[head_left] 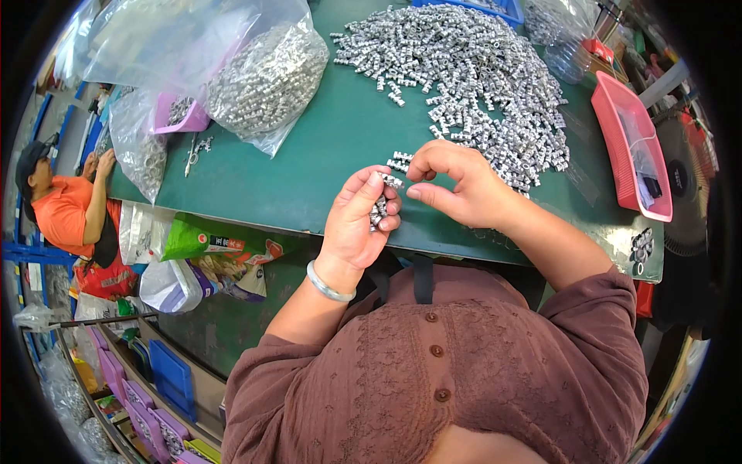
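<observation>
My left hand (357, 213) is closed around several small silvery metal fittings (378, 212), ribbed and ring-like. One more metal fitting (392, 181) sticks out between its thumb and fingers. Just to the right, my right hand (456, 185) has its thumb and forefinger drawn together in a pinch, close to that fitting. Whatever is between those fingertips, if anything, I cannot make out. A few loose fittings (399, 161) lie on the green table (309, 182) just beyond my hands. Farther back spreads a large heap of the same fittings (456, 66).
A clear bag of metal parts (267, 85) stands at the back left, beside a purple scoop-like bin (179, 113) and a smaller bag (139, 139). A pink basket (632, 143) sits at the right edge, near dark rings (641, 249). A person in orange (69, 209) works at far left.
</observation>
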Available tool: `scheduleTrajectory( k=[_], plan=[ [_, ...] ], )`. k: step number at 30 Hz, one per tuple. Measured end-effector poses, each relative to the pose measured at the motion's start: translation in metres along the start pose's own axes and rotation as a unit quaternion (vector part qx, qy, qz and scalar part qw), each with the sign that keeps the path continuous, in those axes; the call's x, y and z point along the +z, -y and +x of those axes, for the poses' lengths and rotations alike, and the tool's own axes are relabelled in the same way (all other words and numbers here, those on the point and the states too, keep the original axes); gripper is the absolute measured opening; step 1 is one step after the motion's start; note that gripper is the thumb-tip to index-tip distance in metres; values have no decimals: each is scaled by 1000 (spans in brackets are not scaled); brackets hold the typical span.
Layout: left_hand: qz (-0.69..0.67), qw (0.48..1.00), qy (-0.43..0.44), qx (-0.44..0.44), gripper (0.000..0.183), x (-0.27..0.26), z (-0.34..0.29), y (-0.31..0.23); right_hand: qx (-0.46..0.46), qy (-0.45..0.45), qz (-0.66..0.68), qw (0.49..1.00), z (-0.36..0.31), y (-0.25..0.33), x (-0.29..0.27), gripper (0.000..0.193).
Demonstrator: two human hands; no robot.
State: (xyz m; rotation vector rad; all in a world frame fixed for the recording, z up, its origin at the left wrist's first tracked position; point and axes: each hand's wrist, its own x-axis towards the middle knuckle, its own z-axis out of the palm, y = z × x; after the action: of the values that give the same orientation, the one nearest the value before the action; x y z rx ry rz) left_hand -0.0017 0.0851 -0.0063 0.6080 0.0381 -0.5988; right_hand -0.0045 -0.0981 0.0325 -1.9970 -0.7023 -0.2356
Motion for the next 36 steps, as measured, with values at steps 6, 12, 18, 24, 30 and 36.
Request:
scheduleTrajectory(
  k=[6, 12, 18, 24, 30, 36],
  plan=[
    [32, 999, -12, 30, 12, 4, -1, 1, 35, 1, 42, 998, -1, 2, 5, 9],
    [44, 997, -12, 56, 11, 5, -3, 2, 59, -1, 65, 996, -3, 2, 9, 9],
    [41, 997, -5, 58, 12, 6, -4, 2, 69, 3, 75, 995, -4, 3, 10, 8],
    [45, 997, -2, 60, 11, 4, -4, 3, 81, 9, 85, 993, -5, 4, 10, 8],
    [49, 997, -4, 61, 11, 6, -5, 3, 80, 2, 85, 993, -6, 3, 11, 9],
    [-42, 999, 13, -16, 15, 2, -1, 3, 53, -8, 70, 996, -4, 10, 13, 6]
  ],
)
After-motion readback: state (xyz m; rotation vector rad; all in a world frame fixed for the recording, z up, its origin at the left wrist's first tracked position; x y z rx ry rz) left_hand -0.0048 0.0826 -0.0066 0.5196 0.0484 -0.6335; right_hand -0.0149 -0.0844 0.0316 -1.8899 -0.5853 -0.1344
